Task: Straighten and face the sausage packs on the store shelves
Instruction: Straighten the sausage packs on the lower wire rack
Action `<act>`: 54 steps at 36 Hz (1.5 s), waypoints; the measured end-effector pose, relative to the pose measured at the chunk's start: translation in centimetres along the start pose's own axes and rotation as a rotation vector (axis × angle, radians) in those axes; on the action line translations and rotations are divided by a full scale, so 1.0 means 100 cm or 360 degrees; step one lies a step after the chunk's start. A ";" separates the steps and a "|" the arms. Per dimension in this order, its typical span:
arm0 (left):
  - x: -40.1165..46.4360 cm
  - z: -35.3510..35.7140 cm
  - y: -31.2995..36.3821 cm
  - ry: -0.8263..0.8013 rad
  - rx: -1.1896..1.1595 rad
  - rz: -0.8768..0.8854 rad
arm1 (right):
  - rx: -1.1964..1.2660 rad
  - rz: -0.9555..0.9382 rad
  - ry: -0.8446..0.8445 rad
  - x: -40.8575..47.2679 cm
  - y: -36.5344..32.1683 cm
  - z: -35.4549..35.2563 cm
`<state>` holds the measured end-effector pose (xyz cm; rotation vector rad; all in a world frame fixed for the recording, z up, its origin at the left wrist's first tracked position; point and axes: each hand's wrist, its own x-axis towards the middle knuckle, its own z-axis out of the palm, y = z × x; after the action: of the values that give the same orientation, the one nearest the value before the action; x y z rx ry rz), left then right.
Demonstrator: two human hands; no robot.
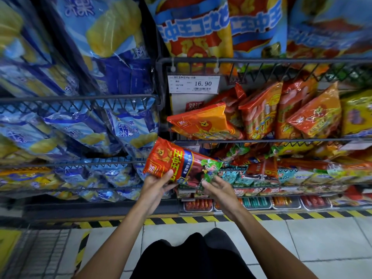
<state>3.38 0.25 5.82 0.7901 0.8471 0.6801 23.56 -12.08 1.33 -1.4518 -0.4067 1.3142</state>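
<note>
Held pack: a red sausage pack [177, 164] is off the shelf, tilted, in front of the lower wire basket [261, 141].
Left hand [159, 184]: thumb curled over the pack's near left corner, fingers beneath.
Right hand [216, 187]: fingers pinch the crumpled green end.
Handling: likely light, with slick, soft film over firm sticks; grip the sealed ends, not the slippery middle.
Shelf: orange packs [203, 123] lie slumped and crooked in the basket above, beside the price tag [194, 83].
</note>
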 end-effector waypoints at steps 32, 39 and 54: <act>0.029 0.041 -0.037 0.0055 0.1272 0.0728 | -0.1436 -0.0606 0.0079 0.056 -0.022 -0.014; 0.042 0.026 -0.049 0.0063 0.1522 0.0689 | -0.1230 -0.0620 -0.0014 0.069 -0.021 -0.006; 0.070 0.025 -0.064 0.0179 0.1717 0.0752 | -0.1354 -0.0520 -0.0020 0.085 -0.008 -0.001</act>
<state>10.30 1.48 -1.05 1.9796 1.1427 0.6556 26.76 -5.00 -2.14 -1.9448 -1.2625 0.9059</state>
